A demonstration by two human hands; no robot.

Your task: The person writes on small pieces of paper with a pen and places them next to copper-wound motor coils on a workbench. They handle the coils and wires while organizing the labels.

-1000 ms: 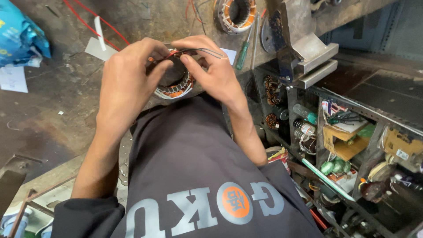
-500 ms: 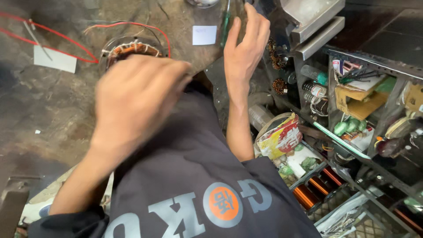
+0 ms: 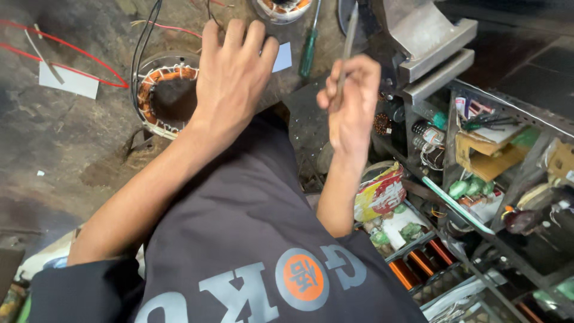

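On the grimy bench, my left hand (image 3: 234,75) lies spread just right of the copper-wound stator (image 3: 165,94); my right hand (image 3: 351,103) pinches a thin metal tool (image 3: 345,57). Next it must meet the windings gently.
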